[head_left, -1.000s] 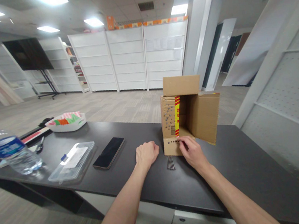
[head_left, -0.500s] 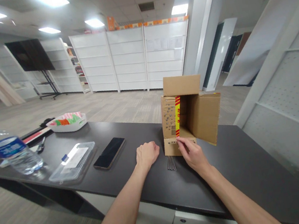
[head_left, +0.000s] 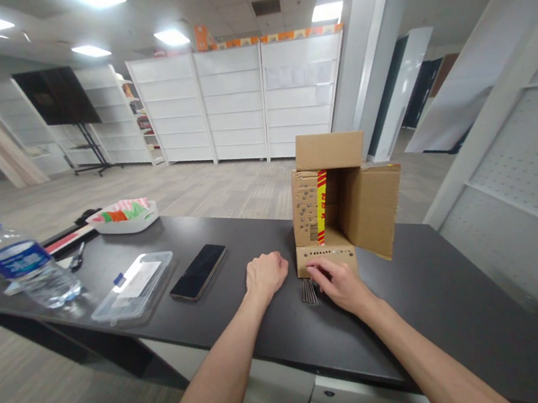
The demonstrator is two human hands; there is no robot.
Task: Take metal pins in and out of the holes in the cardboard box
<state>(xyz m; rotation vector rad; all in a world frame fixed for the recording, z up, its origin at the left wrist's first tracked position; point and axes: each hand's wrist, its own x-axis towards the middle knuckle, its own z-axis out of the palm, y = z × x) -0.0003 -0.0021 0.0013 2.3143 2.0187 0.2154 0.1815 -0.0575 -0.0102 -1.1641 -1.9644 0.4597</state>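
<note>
Your right hand (head_left: 340,283) reaches open-fingered to the nails (head_left: 307,291) before the box (head_left: 341,207); your left hand (head_left: 264,275) rests fisted, empty, beside them.

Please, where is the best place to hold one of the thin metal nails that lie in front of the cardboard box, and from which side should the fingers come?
The nails lie flat, side by side, their length running away from the person, against the cardboard box. Probably pinch one across its thin shaft near the free near end, coming from above; the right hand is nearest. An outer nail is likely easiest, since neighbours crowd the inner ones.
</note>
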